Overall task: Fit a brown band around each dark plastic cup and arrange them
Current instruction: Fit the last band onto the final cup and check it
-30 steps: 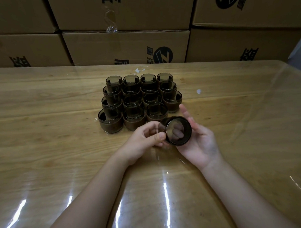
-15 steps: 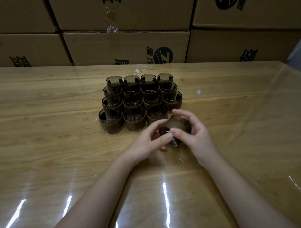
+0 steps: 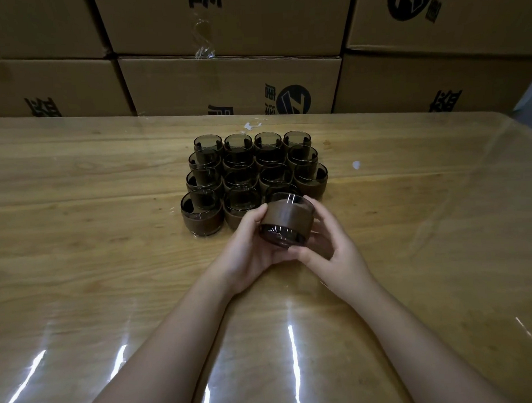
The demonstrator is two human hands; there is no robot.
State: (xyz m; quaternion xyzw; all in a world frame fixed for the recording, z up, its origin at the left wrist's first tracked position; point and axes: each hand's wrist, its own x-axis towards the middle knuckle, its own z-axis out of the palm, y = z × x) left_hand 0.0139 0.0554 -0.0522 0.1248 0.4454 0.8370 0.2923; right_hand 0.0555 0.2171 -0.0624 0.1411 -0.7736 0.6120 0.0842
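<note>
A dark translucent cup with a brown band around its middle is held upright just above the table between both hands. My left hand grips its left side, fingers curled behind the rim. My right hand cups its right side and underside. Right behind it, several banded dark cups stand in a tight block of rows on the wooden table. The held cup hides part of the front row's third cup.
Stacked cardboard boxes form a wall along the table's far edge. A clear plastic sheet covers the tabletop and glares near me. Small white scraps lie right of and behind the cups.
The cup was lying on its side with its mouth facing me; both hands have turned it upright and lifted it slightly toward the front row's right end.
</note>
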